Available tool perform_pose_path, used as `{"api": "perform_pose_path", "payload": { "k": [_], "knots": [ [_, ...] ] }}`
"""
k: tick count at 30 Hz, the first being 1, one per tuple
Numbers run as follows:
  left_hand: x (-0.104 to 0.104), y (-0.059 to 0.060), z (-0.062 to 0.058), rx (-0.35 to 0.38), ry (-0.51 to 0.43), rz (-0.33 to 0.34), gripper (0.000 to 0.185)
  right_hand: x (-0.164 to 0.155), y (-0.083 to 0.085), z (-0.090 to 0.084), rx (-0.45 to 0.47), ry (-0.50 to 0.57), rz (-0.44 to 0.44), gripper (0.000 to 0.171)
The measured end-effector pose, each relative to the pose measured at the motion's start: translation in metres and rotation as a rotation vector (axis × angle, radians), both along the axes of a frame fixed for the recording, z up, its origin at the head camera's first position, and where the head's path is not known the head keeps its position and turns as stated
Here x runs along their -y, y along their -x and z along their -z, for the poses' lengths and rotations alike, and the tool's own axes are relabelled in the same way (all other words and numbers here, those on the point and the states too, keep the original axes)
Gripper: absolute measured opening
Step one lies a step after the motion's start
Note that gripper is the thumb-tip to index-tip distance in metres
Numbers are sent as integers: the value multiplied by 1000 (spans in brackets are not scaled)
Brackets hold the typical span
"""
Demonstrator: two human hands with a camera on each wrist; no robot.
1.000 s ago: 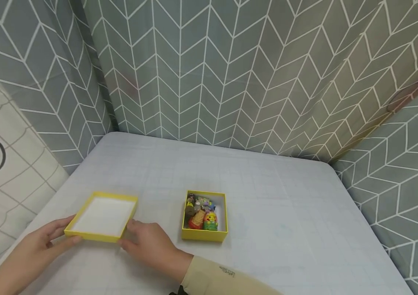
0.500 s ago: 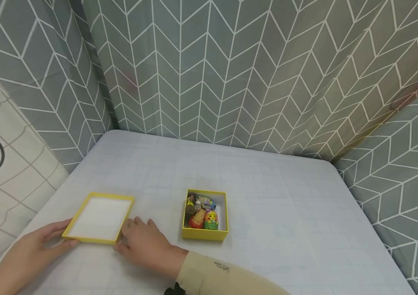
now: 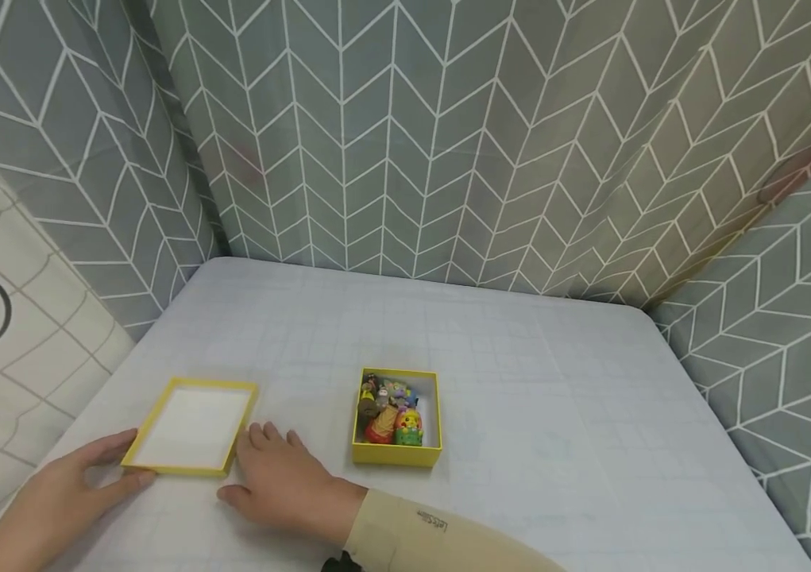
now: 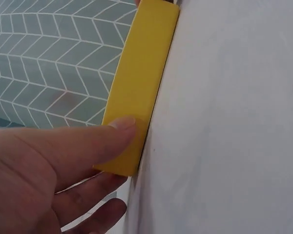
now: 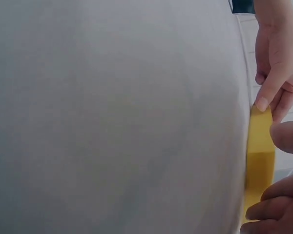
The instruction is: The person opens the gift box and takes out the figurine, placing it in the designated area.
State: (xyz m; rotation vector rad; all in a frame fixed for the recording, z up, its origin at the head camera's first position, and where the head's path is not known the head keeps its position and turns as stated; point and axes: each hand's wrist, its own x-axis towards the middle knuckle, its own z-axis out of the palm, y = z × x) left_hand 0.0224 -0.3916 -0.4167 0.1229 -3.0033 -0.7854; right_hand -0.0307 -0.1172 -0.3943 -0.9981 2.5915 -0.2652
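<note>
Head view showed your left hand (image 3: 55, 496) at the lower left of the frame, thumb and fingers touching the near left corner of the yellow lid (image 3: 191, 427), which lay flat on the counter (image 3: 555, 413) with its white inside facing up. Your right hand (image 3: 283, 481) rested at the lid's near right corner, fingers loosely spread against its side. To set it down well, you did best to keep both corners level and let go evenly so it did not skid. The open yellow box (image 3: 396, 454), filled with small colourful figures (image 3: 391, 411), stood just right of your right hand, apart from the lid; a careless sweep could have nudged it. Grey patterned curtains (image 3: 448, 143) closed in the counter.

Left wrist view showed your thumb (image 4: 88, 141) pressed flat on the lid's yellow side wall (image 4: 141, 73), the other fingers curled beneath.

Right wrist view showed the lid's edge (image 5: 259, 165) at the right of the frame, your left hand's fingertip (image 5: 263, 100) touching its far corner and your right hand's fingers (image 5: 268, 207) lightly curled against the near end.
</note>
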Motion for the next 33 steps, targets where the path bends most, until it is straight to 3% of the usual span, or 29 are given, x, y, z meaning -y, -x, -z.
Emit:
{"api": "perform_pose_path", "payload": {
  "k": [5,8,11,17,28,33],
  "knots": [
    [-10,3,-18,38,52,9,82,-25,-3,-13,-2,53,-55,72],
    [-23,5,-31,12,39,31,83,-47,-5,-26,-24,120,-72,71],
    [-40,11,-41,-58,14,62,80,-70,-6,-37,-16,217,-76,70],
    [-75,25,-55,-82,-36,138,80,-114,-4,-51,-12,356,-89,68],
    [-130,51,-59,-82,-115,260,81,-197,14,-61,-101,514,-8,59],
    [-154,59,-60,-58,-136,297,82,-222,23,-61,-58,564,69,55]
  ]
}}
